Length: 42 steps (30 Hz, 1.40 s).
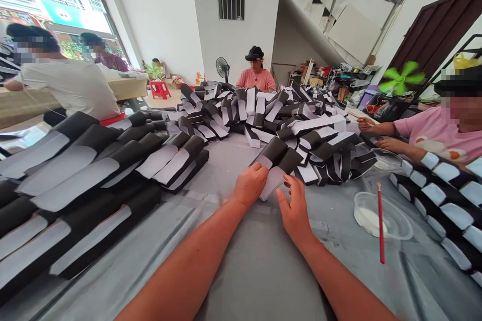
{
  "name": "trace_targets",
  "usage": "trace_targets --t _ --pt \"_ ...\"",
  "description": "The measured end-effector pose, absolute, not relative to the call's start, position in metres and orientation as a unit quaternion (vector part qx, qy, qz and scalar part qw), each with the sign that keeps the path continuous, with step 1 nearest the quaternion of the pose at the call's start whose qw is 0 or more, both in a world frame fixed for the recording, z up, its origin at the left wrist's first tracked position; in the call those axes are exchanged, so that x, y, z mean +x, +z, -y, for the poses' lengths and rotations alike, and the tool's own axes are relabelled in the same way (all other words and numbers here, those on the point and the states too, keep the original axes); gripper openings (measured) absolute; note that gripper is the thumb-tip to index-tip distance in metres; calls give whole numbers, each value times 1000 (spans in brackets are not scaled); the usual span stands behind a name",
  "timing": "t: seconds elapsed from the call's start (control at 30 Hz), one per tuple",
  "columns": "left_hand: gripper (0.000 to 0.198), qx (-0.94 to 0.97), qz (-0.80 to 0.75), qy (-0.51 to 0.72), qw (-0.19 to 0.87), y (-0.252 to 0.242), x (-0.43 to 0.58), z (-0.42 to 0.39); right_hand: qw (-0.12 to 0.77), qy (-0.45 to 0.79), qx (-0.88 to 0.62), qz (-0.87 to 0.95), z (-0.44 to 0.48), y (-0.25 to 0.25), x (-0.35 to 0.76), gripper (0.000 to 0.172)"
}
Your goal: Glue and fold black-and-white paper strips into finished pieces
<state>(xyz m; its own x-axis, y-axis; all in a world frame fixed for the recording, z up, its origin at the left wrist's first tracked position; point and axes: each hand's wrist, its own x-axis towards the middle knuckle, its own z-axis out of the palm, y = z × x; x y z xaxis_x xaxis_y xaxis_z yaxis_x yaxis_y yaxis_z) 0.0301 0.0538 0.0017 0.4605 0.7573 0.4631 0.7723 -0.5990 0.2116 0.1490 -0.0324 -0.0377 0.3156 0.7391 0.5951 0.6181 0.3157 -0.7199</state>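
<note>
Pinching a black-and-white folded strip [274, 173], the left hand [250, 184] held it firmly while the right hand [295, 205] stayed narrowly curled just beside it. To the right, a knocked red-handled brush [381, 225] could tip the plastic tub [401, 225] of white paste [369, 220]. No writing was legible.
</note>
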Motion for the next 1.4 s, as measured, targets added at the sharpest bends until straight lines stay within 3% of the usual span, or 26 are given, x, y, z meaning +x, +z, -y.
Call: trace_targets --t 0.43,0.87,1.4 --pt "27 -852 460 -251 -1 7 32 -48 558 60 -592 579 34 -37 149 43" --pt "21 -836 497 -198 -121 10 48 -37 582 112 -617 518 28 -39 155 47" --pt "26 -857 501 -110 -51 11 47 -37 562 174 -625 514 31 -31 154 49"
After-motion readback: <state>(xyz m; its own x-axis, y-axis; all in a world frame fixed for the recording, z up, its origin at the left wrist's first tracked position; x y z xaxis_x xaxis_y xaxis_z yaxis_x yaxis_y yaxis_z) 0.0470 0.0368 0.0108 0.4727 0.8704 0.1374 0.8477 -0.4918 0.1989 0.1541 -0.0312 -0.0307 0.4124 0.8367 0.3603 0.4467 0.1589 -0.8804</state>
